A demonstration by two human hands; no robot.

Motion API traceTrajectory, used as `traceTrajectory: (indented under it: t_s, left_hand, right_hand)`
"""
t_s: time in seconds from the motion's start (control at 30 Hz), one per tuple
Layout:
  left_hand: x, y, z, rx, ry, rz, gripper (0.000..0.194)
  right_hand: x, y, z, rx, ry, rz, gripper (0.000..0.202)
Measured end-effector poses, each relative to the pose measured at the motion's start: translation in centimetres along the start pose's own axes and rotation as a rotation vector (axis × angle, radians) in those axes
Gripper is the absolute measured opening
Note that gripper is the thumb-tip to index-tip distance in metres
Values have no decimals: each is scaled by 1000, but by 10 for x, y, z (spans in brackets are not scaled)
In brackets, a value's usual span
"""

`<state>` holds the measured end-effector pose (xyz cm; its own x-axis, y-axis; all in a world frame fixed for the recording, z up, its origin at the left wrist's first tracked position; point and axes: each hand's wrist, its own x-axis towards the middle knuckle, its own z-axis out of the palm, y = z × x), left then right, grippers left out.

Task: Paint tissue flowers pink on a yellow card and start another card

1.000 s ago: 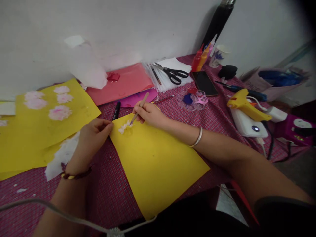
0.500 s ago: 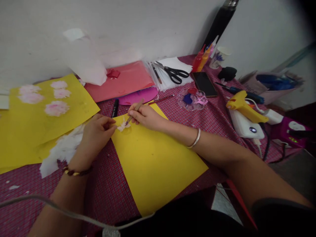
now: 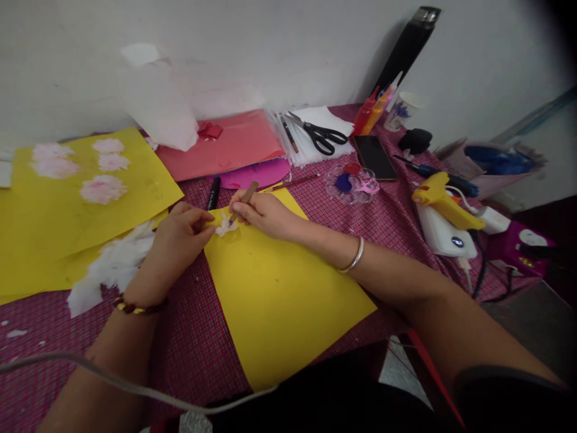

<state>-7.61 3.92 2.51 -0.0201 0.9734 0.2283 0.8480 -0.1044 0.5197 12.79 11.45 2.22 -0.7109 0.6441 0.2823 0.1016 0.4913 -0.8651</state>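
Observation:
A slim brown stick (image 3: 249,192) with a dark tip is gripped by my right hand (image 3: 259,211) like a pen. Its tip presses on a small crumpled piece of white tissue paper (image 3: 225,226) near the top left corner of a yellow sheet (image 3: 283,288). At the left edge of that tissue is my left hand (image 3: 183,237), thumb and finger pinched together; whether they hold its edge is unclear. More torn white tissue (image 3: 119,261) lies beside my left wrist. A black marker (image 3: 214,193) rests just beyond the sheet's corner.
Yellow sheets with pink-white tissue puffs (image 3: 103,189) lie at left. Behind are red paper (image 3: 225,144), black-handled scissors (image 3: 322,135) and a phone (image 3: 374,156). A paint palette (image 3: 351,183) and yellow glue gun (image 3: 446,201) are at right. A cable (image 3: 135,391) crosses the foreground.
The view has shifted slightly. Both hands stay at the tissue, with the stick's tip still on it and its angle nearly the same.

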Motion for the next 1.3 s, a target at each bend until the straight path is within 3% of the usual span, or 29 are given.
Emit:
traceTrajectory:
  t_s: [0.2,0.93,1.1,1.3]
  left_hand:
    - [-1,0,0,4,-5,11,14]
    - [-1,-1,0,-21,-1,4,11]
    - [-1,1,-1,-4,-7,8,10]
    - [0,11,-9,44,-53,-45,20]
  right_hand:
    - [-4,3,-6,240,134,106,25]
    - [-4,5,6,263,80,91,17]
    - [-1,0,-7,397,184,174,23]
    - [-10,15,-8,575,318,287,25]
